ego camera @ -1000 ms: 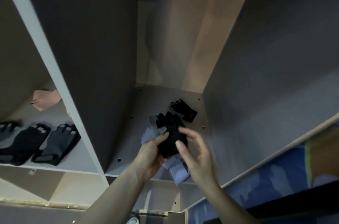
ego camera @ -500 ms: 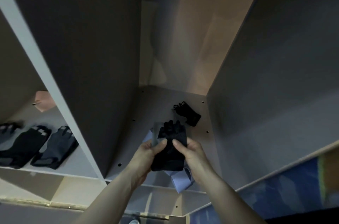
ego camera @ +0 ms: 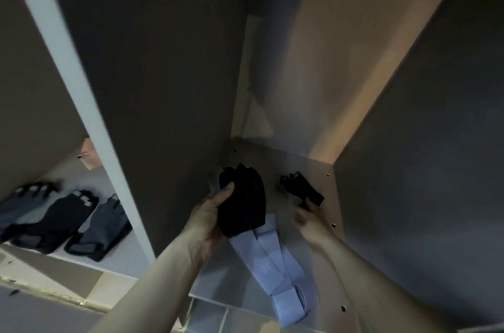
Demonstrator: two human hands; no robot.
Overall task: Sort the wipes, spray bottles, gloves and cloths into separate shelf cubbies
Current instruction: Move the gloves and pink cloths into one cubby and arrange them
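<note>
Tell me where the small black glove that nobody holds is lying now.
In the head view, the small black glove lies on the cubby floor, right of the held black glove, just beyond the blurred right hand.

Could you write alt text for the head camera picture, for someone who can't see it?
Inside a shelf cubby, a person's left hand grips a black glove while the blurred right hand reaches toward a second black glove lying further back. A pale blue strap lies on the cubby floor, and three dark gloves lie side by side in the cubby to the left.
</note>
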